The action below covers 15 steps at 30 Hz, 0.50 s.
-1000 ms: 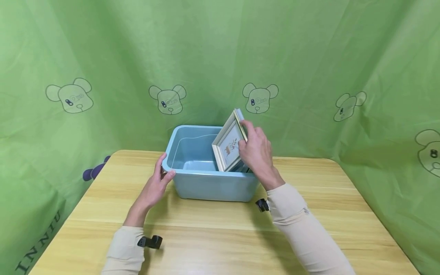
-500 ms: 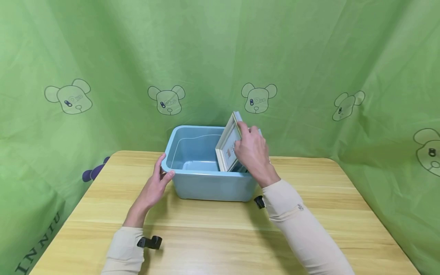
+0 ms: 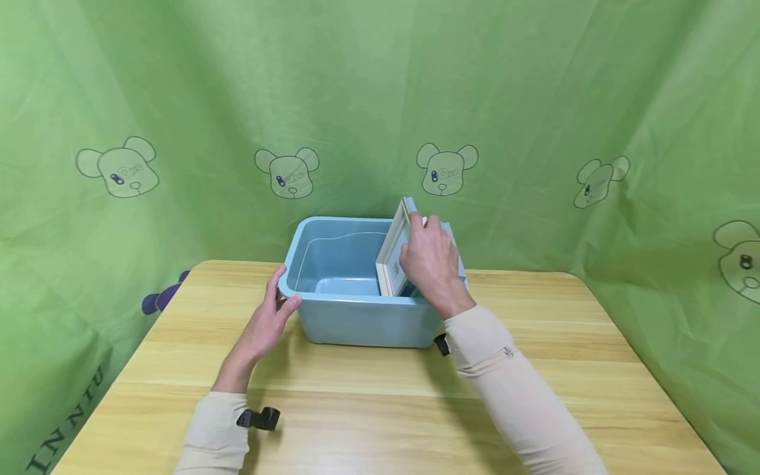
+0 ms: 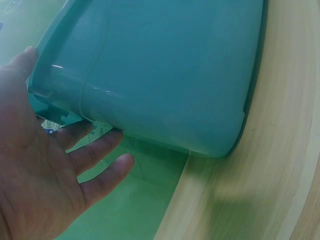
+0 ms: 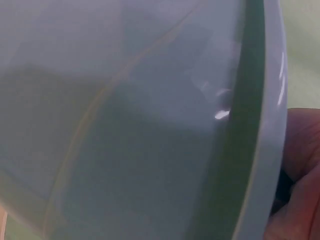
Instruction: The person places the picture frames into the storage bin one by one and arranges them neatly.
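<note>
A light blue plastic bin (image 3: 365,323) stands on the wooden table. My left hand (image 3: 264,330) holds its near left corner; in the left wrist view the thumb lies at the rim and the fingers (image 4: 95,155) reach along the outside of the wall. A cream picture frame (image 3: 388,264) stands steeply tilted in the right part of the bin, its top corner above the rim. With fingers over its upper edge and thumb on the picture side, my right hand (image 3: 432,264) grips it, hiding much of the picture. The right wrist view is mostly filled by the bin wall (image 5: 140,165).
The wooden table (image 3: 356,409) extends around the bin on all sides. A green curtain (image 3: 368,99) with bear-head prints hangs close behind it and at both sides. Something purple (image 3: 163,297) shows past the table's left edge.
My right hand has moved slightly left and turned the picture frame more upright and edge-on, its top corner a little lower. The left hand and the bin have stayed put.
</note>
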{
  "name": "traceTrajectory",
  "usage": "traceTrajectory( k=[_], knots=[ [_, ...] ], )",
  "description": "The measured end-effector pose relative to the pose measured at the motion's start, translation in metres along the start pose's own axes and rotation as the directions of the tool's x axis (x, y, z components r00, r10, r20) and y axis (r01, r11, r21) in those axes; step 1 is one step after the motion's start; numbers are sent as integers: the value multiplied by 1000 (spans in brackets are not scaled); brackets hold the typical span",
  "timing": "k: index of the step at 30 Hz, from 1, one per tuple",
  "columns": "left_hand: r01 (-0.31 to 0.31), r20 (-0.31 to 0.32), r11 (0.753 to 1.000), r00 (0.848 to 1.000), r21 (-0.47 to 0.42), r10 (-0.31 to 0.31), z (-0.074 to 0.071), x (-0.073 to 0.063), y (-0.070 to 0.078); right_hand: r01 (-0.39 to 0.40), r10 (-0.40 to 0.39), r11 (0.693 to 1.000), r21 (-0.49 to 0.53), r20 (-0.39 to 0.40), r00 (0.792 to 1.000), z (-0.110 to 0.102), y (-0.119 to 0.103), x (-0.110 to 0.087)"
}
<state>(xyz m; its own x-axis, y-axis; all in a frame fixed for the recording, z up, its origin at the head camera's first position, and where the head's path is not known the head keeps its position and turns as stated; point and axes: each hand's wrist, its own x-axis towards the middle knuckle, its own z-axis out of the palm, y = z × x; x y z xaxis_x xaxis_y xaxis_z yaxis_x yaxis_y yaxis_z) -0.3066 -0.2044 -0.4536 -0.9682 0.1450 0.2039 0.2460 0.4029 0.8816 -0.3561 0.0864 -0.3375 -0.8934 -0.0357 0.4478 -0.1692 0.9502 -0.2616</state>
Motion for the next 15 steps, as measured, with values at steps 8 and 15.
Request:
traceTrajectory(
  k=[8, 15],
  knots=[
    [22, 14, 1000, 1000, 6, -22, -1, -4, 11, 12, -13, 1000, -14, -30, 999, 13, -4, 0],
    [14, 3, 1000, 1000, 5, -14, 0, 0, 1, -2, 1, 1000, -27, -41, 999, 20, -5, -1]
  ],
)
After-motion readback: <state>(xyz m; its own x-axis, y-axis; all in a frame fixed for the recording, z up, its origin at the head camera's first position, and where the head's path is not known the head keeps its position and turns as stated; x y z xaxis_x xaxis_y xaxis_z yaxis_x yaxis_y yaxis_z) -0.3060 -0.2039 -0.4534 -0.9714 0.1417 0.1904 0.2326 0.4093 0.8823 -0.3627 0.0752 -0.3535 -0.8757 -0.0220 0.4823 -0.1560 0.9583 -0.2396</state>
